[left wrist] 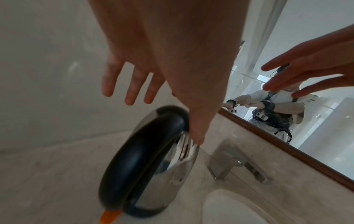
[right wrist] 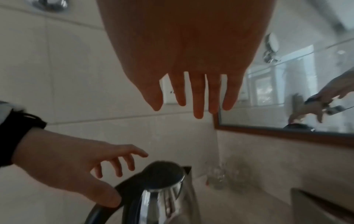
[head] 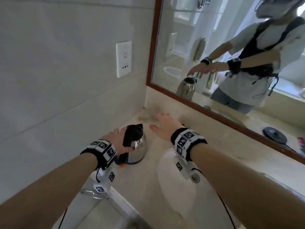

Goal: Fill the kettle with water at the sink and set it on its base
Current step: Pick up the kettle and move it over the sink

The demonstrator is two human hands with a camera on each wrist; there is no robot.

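The steel kettle stands on the counter left of the sink. The left hand hovers just over its black handle, fingers spread, gripping nothing. The right hand is also spread, just beside the kettle's right.

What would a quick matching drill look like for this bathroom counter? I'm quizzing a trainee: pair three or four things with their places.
Things:
1. kettle
2. kettle base
3. wall socket
4. left hand

Places:
a. on the tiled wall left of the mirror
b. on the counter left of the sink
c. beside the kettle's handle
d. on the counter far right, under the mirror

Pairs: 1-b, 2-d, 3-a, 4-c
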